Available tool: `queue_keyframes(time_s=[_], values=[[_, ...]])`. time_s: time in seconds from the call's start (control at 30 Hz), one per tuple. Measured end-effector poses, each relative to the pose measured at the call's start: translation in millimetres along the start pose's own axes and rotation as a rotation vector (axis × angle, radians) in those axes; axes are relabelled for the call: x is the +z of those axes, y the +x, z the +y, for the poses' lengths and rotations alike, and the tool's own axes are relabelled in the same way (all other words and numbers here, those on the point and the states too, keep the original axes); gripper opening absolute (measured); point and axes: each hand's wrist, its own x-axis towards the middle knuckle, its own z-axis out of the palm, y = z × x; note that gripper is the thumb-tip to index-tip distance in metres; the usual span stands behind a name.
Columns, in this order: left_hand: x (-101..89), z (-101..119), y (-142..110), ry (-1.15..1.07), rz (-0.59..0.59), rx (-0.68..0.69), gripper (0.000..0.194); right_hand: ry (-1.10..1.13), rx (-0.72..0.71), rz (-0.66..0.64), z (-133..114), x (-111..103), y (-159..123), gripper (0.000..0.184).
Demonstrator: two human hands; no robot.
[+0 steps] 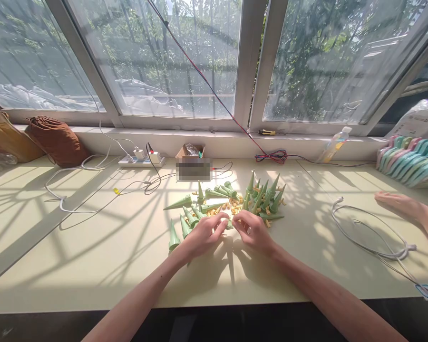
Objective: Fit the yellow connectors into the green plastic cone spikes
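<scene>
Striped with sunlight, the pale surface [103,266] sits under windows [185,61] along the frame's top. At centre, left hand [207,231] and right hand [253,230] pinch one green spike [229,224]; more spikes [273,186] crowd nearby.

Looks like a workshop, judging by the long table [92,266] beneath windows [157,57], power strip [141,163], bundled wires [274,156] and piled green spikes [173,235].

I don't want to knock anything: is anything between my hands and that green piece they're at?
Nothing visible; left hand and right hand have fingertips at the green piece, with yellow pieces just beyond.
</scene>
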Motion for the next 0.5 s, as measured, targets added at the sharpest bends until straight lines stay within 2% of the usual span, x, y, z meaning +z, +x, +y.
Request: queue_keyframes(time_s=[0.5], values=[[0.3, -3.0, 0.1, 0.002, -0.036, -0.013, 0.030, -0.004, -0.006, -0.001, 0.5, -0.2, 0.8, 0.011]])
